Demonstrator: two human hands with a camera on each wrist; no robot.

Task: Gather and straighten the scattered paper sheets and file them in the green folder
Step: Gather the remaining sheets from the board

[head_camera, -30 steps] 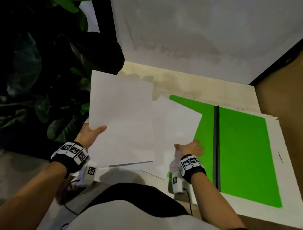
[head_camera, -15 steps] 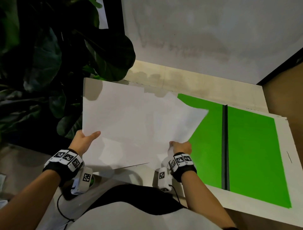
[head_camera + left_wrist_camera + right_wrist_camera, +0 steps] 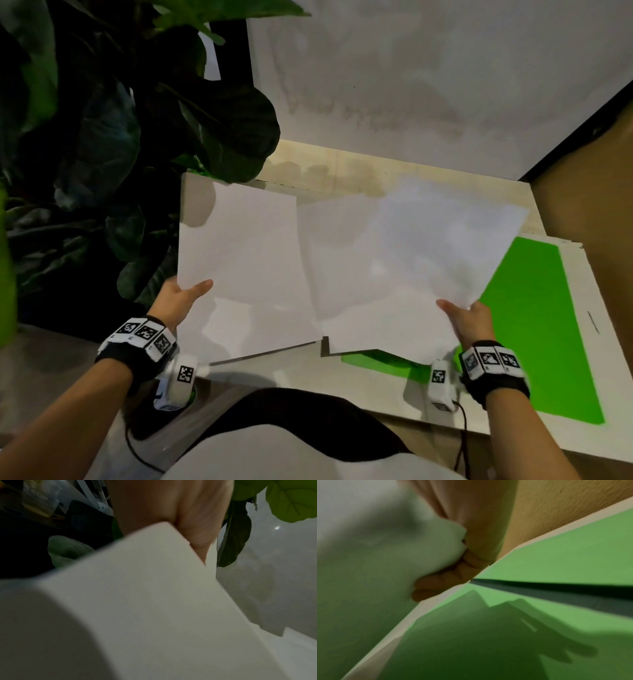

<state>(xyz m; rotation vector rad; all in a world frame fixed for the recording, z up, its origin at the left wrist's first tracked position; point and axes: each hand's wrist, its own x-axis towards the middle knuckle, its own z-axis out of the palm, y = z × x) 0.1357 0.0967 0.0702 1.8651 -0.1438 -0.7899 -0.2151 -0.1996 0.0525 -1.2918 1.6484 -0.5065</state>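
Note:
Two bunches of white paper sheets are held up above the table. My left hand [image 3: 185, 296] pinches the left bunch [image 3: 246, 270] at its lower left edge, thumb on top; the left wrist view shows that paper [image 3: 145, 601] with fingers [image 3: 197, 524] beneath. My right hand [image 3: 466, 317] pinches the right bunch [image 3: 404, 263] at its lower right corner; the right wrist view shows fingers [image 3: 436, 585] curled under the sheet [image 3: 385, 568]. The open green folder [image 3: 534, 325] lies flat on the table, half hidden by the right bunch, its dark spine [image 3: 565, 591] visible below.
A large-leafed dark plant [image 3: 113, 144] crowds the left side, touching the paper's far corner. A white wall [image 3: 428, 78] stands behind the pale table [image 3: 342, 171]. A brown surface [image 3: 589, 192] borders the right edge. My torso fills the bottom.
The sheets have split into two bunches; my right hand swung its bunch rightward over the folder, while the left hand kept hold of its bunch at the left.

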